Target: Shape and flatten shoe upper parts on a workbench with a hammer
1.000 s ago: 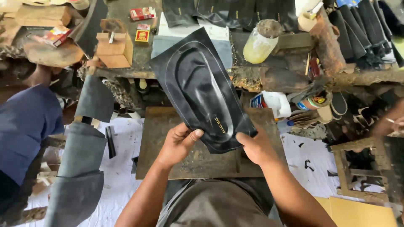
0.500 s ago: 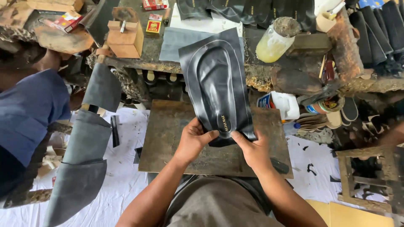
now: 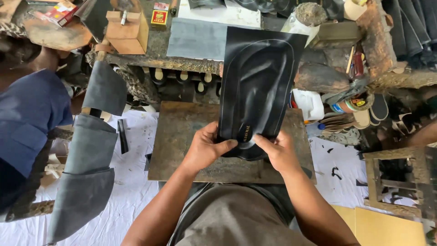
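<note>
Left hand (image 3: 207, 150) and right hand (image 3: 278, 152) both pinch the near end of the black sole sheet (image 3: 257, 86), held tilted above the board (image 3: 182, 136); keep thumbs outside the moulded outline for an even grip.

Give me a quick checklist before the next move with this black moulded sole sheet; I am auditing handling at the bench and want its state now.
1. Both hands on the black sole sheet: ok, left hand and right hand pinch its near end.
2. Sheet held up off the metal plate: ok, far end raised.
3. Moulded foot outline uncovered: ok, faces the camera.
4. Plate bare beneath the hands: ok.
5. White bottle apart from the sheet: cannot tell, the sheet's edge overlaps it.
6. Grip firmness: cannot tell.
</note>
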